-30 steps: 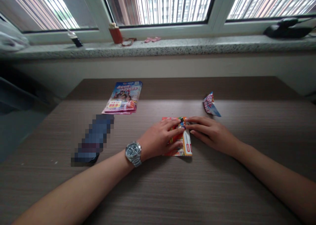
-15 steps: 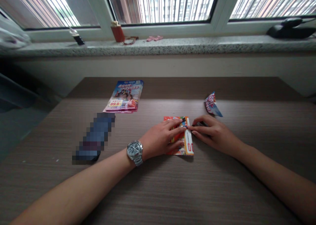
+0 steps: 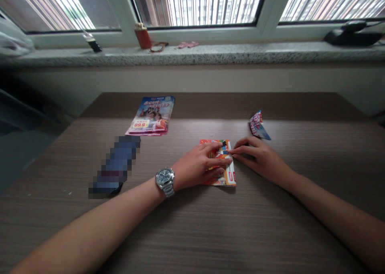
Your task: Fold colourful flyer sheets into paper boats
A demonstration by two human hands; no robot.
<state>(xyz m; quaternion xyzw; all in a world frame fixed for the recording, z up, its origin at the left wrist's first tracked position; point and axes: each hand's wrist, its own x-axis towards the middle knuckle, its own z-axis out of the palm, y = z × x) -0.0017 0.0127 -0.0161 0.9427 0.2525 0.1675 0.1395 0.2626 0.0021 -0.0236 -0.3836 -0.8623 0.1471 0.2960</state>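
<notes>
A folded colourful leaflet [image 3: 231, 172] with red, orange and white print lies flat on the table. On top of it rests my left hand [image 3: 206, 160], palm down, fingers spread and covering much of the print. My right hand [image 3: 255, 154] is at the leaflet's right edge, its fingertips drawn together in a pinch there. Part of that grip is hidden behind the fingers. Beyond the right hand stands a small folded paper piece [image 3: 257, 125], blue and pink, bent upward.
A stack of printed flyers [image 3: 153, 115] lies at the back left of the wooden table [image 3: 186, 226]. Nearer me is a blurred-out dark object [image 3: 118, 164]. On the stone windowsill [image 3: 240, 55] are a red case [image 3: 142, 37], a small bottle [image 3: 93, 41] and a black device [image 3: 350, 35].
My right fingertips have shifted slightly up along the leaflet's right edge. My left fingers have spread a little towards that edge. The whole view has moved slightly.
</notes>
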